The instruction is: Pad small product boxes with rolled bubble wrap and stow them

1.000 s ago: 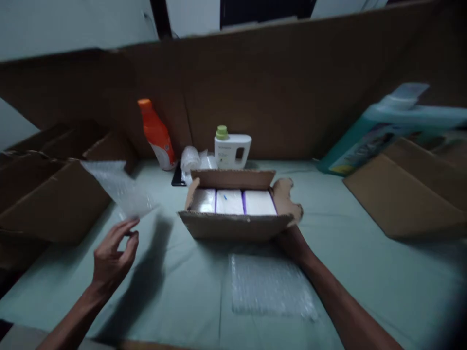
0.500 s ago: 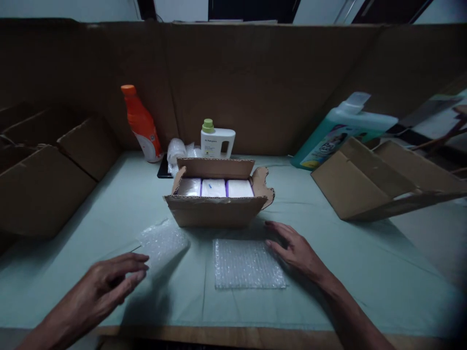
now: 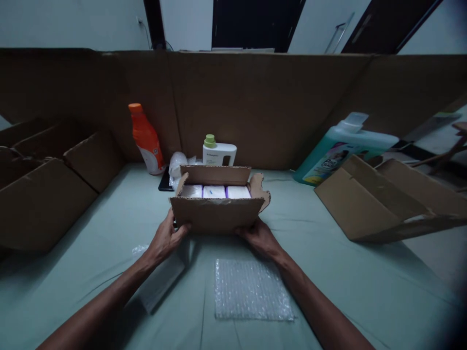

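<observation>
A small open cardboard box (image 3: 217,214) stands in the middle, its flaps up. Inside it sit white packs (image 3: 214,192) with purple edges, side by side. My left hand (image 3: 168,238) grips the box's lower left corner, thumb on the front face. At the lower right corner my right hand (image 3: 260,238) holds the box the same way; the fingers of both hands are partly hidden by it. A flat sheet of bubble wrap (image 3: 251,291) lies in front of the box, beside my right forearm. Another piece of bubble wrap (image 3: 160,282) lies partly under my left forearm.
Behind the box stand a white bottle (image 3: 219,153) with a green cap and an orange bottle (image 3: 148,141). A large teal bottle (image 3: 332,150) leans at the right, behind an open carton (image 3: 368,204). More cartons (image 3: 47,204) stand left; a cardboard wall (image 3: 255,107) closes the back.
Both hands have moved forward and inward from the bubble wrap and taken hold of the box's lower corners. The camera view has tilted upward.
</observation>
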The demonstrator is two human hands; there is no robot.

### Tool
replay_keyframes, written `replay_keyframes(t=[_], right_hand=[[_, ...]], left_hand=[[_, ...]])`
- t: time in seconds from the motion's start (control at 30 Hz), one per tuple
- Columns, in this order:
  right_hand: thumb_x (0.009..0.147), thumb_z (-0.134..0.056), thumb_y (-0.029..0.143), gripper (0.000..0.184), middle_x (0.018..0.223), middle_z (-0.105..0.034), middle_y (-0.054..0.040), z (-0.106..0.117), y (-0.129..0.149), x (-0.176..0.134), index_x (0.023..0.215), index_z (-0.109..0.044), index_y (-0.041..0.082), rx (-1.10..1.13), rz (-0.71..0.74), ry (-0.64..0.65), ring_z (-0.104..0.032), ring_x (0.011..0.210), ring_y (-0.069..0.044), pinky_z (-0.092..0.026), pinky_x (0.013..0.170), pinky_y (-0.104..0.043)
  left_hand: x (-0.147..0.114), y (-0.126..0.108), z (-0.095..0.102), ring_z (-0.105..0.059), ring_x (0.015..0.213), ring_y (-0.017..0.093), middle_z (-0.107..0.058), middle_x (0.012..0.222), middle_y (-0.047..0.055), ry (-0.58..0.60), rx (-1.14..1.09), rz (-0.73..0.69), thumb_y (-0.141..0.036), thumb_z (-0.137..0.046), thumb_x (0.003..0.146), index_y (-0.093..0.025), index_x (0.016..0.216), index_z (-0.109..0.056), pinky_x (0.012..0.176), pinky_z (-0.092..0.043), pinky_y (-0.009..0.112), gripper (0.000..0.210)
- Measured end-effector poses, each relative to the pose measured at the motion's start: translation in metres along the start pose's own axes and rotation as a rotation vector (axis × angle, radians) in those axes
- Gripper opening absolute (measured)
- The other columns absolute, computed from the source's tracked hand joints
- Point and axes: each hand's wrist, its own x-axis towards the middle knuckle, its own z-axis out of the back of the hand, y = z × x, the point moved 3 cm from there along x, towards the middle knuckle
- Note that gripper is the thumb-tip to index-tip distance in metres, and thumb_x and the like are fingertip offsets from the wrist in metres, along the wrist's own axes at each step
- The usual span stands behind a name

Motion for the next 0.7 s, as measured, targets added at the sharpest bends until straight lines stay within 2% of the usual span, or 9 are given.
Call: replay_keyframes(t=[0.13,0.23,0.3,0.37,0.4,0.47,0.53,0.63,0.7], right_hand=[[0.074,-0.067,0.042,0.064,0.117,-0.070,-0.0188,0.008,0.002,0.019,0.129,-0.054,0.012,0.002,0.018,-0.037,-0.068,0.100,-0.033,-0.056,0.081,-0.045],[0.081,-0.063,0.046,0.069,0.128,-0.066,-0.0201,0.022,-0.002,-0.001,0.141,-0.050,0.014,-0.138,0.065,-0.005,-0.065,0.111,-0.035,-0.054,0.091,-0.051],[0.084,-0.064,0.052,0.072,0.140,-0.059,-0.0196,0.027,-0.007,-0.035,0.146,-0.049,0.019,-0.336,0.089,0.070,-0.058,0.124,-0.038,-0.048,0.101,-0.056],[0.082,-0.069,0.056,0.071,0.148,-0.053,-0.0170,0.027,-0.015,-0.076,0.143,-0.054,0.023,-0.535,0.119,0.173,-0.052,0.133,-0.039,-0.044,0.105,-0.058],[0.082,-0.070,0.055,0.064,0.150,-0.051,-0.0151,0.025,-0.020,-0.094,0.137,-0.059,0.024,-0.607,0.146,0.214,-0.050,0.135,-0.038,-0.044,0.106,-0.057],[0.087,-0.067,0.046,0.037,0.148,-0.056,-0.0115,0.027,-0.029,-0.122,0.117,-0.069,0.024,-0.697,0.223,0.229,-0.050,0.136,-0.034,-0.045,0.106,-0.053],[0.091,-0.060,0.036,0.020,0.135,-0.066,-0.0113,0.042,-0.039,-0.134,0.099,-0.071,0.022,-0.764,0.267,0.128,-0.055,0.131,-0.032,-0.048,0.103,-0.050],[0.089,-0.054,0.035,0.023,0.114,-0.074,-0.0162,0.092,-0.051,-0.135,0.093,-0.071,0.019,-0.919,0.181,-0.105,-0.066,0.114,-0.034,-0.052,0.094,-0.052],[0.088,-0.053,0.039,0.031,0.114,-0.071,-0.0224,0.128,-0.053,-0.133,0.097,-0.070,0.016,-1.094,0.047,-0.255,-0.066,0.109,-0.040,-0.053,0.088,-0.056]], left_hand=[[0.027,-0.001,-0.006,-0.063,0.106,0.025,-0.064,0.124,0.009,-0.001,-0.010,-0.031,-0.041,-0.057,0.086,-0.019,0.139,-0.045,0.088,-0.053,0.038,0.059],[0.030,0.004,-0.004,-0.062,0.112,0.026,-0.064,0.129,0.010,0.028,0.070,-0.087,-0.038,-0.056,0.085,-0.020,0.146,-0.040,0.095,-0.051,0.042,0.065],[0.018,0.011,0.005,-0.059,0.121,0.030,-0.061,0.136,0.014,0.050,0.196,-0.114,-0.041,-0.058,0.085,-0.021,0.149,-0.039,0.101,-0.048,0.048,0.069],[-0.004,0.021,0.017,-0.054,0.129,0.035,-0.058,0.141,0.016,0.068,0.362,-0.127,-0.047,-0.059,0.085,-0.020,0.146,-0.045,0.106,-0.044,0.055,0.068],[-0.017,0.027,0.024,-0.052,0.132,0.037,-0.057,0.142,0.017,0.067,0.445,-0.131,-0.051,-0.059,0.085,-0.020,0.142,-0.050,0.107,-0.043,0.057,0.066],[-0.045,0.036,0.034,-0.049,0.135,0.039,-0.055,0.144,0.017,0.060,0.584,-0.149,-0.056,-0.058,0.085,-0.020,0.135,-0.057,0.108,-0.042,0.061,0.062],[-0.070,0.041,0.042,-0.048,0.136,0.039,-0.053,0.147,0.017,0.029,0.676,-0.179,-0.059,-0.057,0.086,-0.022,0.134,-0.058,0.107,-0.043,0.062,0.061],[-0.097,0.042,0.049,-0.049,0.135,0.038,-0.050,0.149,0.017,-0.053,0.748,-0.197,-0.059,-0.054,0.088,-0.021,0.139,-0.053,0.105,-0.046,0.061,0.064],[-0.108,0.043,0.052,-0.050,0.134,0.039,-0.050,0.148,0.019,-0.115,0.771,-0.172,-0.059,-0.054,0.088,-0.018,0.140,-0.051,0.106,-0.046,0.060,0.066]])
